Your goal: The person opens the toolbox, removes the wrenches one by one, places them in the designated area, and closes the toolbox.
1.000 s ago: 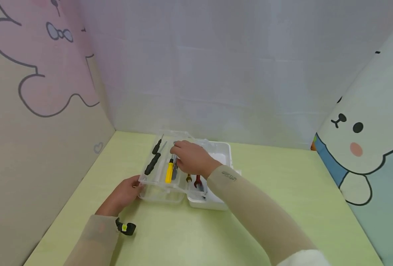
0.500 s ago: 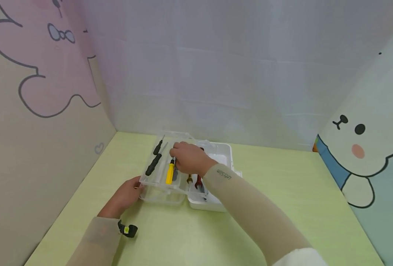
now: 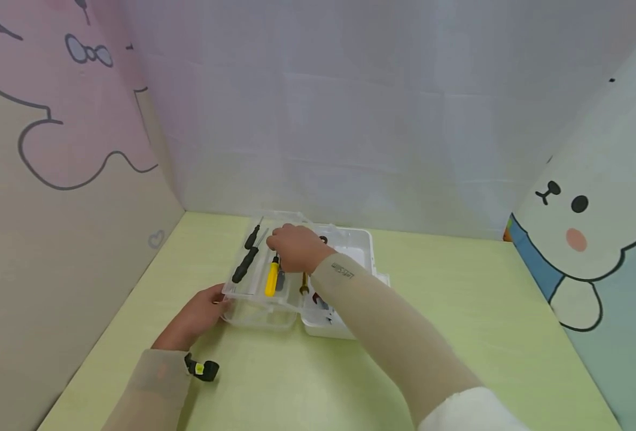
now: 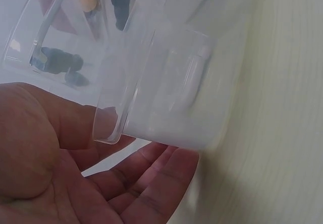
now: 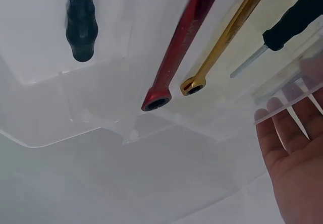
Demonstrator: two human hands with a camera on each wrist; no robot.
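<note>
A clear plastic tray point(image 3: 264, 290) sits over the left side of a white toolbox point(image 3: 323, 331). My left hand point(image 3: 201, 312) grips its near left corner, thumb behind a clear lip and fingers under the edge in the left wrist view. My right hand point(image 3: 296, 248) reaches over the tray's middle; in the right wrist view its fingers point(image 5: 290, 138) hook behind a clear plastic edge, the thumb hidden. On the tray lie a yellow-handled screwdriver point(image 3: 271, 278), a long black-handled screwdriver point(image 3: 245, 265) and a shorter one point(image 3: 252, 237). A red wrench point(image 5: 176, 47) and a gold wrench point(image 5: 227, 37) show beside my right hand.
The toolbox stands on a pale yellow-green table point(image 3: 447, 281), with a plain wall point(image 3: 350, 120) behind. Cartoon-printed panels flank it. Below the tray shows the toolbox's clear lid point(image 3: 264, 320). A small black device point(image 3: 206, 370) is strapped to my left wrist.
My right hand and forearm have shifted slightly left over the tray, covering more of the red wrench. The left hand keeps its grip; the tools on the tray stay where they were.
</note>
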